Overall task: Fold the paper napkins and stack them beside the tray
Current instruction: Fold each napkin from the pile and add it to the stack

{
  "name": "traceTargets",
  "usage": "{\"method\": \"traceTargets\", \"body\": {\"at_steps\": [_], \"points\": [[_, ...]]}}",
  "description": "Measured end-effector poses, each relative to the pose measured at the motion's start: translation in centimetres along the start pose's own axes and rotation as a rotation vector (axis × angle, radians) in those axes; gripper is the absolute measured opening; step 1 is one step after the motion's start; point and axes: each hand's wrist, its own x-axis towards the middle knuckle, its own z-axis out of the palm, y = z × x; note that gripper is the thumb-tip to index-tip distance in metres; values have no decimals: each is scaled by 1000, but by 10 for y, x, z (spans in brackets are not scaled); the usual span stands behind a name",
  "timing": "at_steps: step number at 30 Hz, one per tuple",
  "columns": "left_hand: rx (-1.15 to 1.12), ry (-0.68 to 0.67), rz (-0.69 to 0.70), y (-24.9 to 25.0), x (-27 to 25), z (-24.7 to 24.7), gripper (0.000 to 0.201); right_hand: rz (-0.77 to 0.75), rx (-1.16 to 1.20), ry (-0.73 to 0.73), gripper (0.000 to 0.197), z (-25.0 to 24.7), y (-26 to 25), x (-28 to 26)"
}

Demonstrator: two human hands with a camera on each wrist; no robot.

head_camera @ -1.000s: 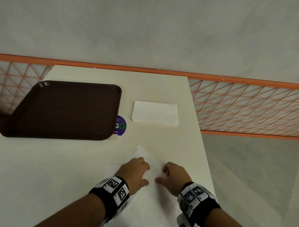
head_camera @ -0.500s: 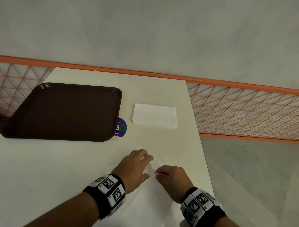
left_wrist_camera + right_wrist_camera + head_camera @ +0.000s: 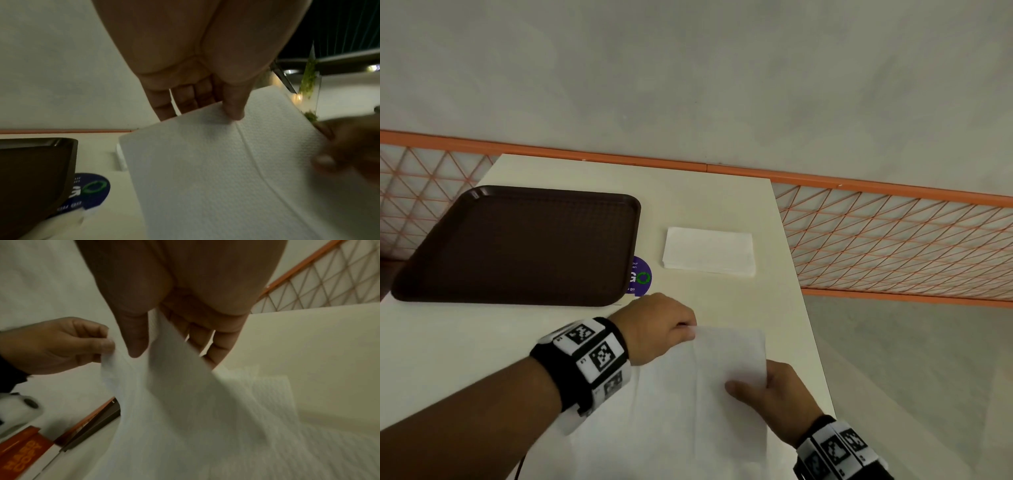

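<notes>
Both hands pinch the napkin (image 3: pixel 726 363) – edge lifted

A fast-food eatery: brown serving tray (image 3: pixel 517 246), orange mesh railing (image 3: pixel 893 236).

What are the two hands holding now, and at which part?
One unfolded paper napkin. The left hand pinches its far left corner; the right hand pinches its right edge, thumb on top.

On the bench (image 3: pixel 722 192), the tray (image 3: pixel 524 246) lies left, the folded napkins (image 3: pixel 709 255) right, a sticker (image 3: pixel 642 279) between them.
</notes>
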Motion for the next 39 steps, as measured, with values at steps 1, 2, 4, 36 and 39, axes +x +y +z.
{"method": "traceTargets", "body": {"at_steps": [1,2,4,36,39], "points": [[-45,23,2,1,-1,-7,19,22,39,-4,11,1,2,-3],[-87,43,2,2,-2,-14,17,42,80,-10,15,1,5,-4],[-172,80,-12,6,-4,-30,15,63,160,-13,23,4,9,-6],[-959,453,-536,-46,-39,54,22,20,269,131,43,5,-26,21],[-871,339,-505,-51,-43,47,37,-24,190,152,28,5,-27,23]]}}
